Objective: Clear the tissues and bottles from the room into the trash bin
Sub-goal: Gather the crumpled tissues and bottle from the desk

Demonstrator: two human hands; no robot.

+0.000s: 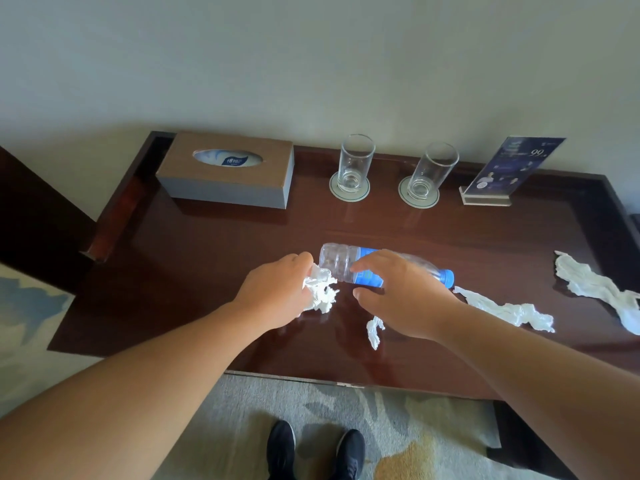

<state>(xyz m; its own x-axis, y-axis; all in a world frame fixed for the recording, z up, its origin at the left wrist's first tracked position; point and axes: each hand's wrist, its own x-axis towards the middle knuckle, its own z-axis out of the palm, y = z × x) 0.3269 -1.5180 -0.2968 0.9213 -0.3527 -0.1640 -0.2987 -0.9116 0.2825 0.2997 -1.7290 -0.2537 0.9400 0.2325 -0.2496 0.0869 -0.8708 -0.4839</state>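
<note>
A clear plastic bottle (337,261) with a blue label and blue cap lies on its side in the middle of the dark wooden table (207,271). My right hand (401,292) hovers over its label end, fingers spread, thumb below the bottle, not closed on it. My left hand (277,289) is closed on a crumpled white tissue (322,292) just left of the bottle's base. A small tissue scrap (375,332) lies under my right wrist. A long twisted tissue (509,311) lies right of the cap. Another long tissue (595,289) lies at the table's right edge.
At the back of the table stand a brown tissue box (225,171), two empty glasses (355,164) (431,173) on coasters, and a blue card in an acrylic stand (509,168). The wall is right behind. Carpet and my black shoes (315,452) are below the front edge.
</note>
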